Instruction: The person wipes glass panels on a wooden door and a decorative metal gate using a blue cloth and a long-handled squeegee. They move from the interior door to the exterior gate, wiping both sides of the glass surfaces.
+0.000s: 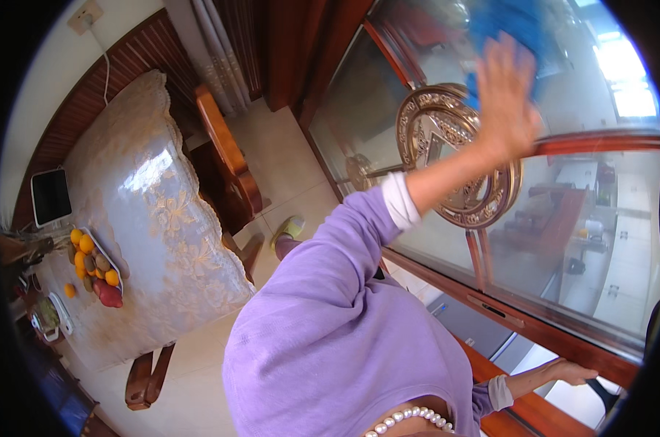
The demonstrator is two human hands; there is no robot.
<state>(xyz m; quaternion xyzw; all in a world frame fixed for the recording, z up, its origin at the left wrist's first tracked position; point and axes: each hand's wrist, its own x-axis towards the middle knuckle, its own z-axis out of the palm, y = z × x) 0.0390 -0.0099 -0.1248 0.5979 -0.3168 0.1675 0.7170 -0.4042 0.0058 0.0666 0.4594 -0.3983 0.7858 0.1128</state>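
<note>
My left hand [507,95] is raised against a glass door panel [576,104], pressing a blue cloth [513,22] to it. Motion blurs both the fingers and the cloth. Beneath my left forearm lies a round, ornate bronze-coloured door ornament [412,123], partly hidden by the arm. Lower right, my right hand [573,372] is beside the reddish wooden door frame [526,325], closed around a black handle [600,392]. What that handle belongs to is cut off at the dark rim of the view.
A table with a lace-edged cover [155,218] stands at left, bearing a tray of fruit [116,267] and a tablet-like screen [51,196]. A wooden chair [228,147] stands beside it. A recessed pull [494,310] sits in the door frame. Kitchen cabinets [625,257] show through the glass.
</note>
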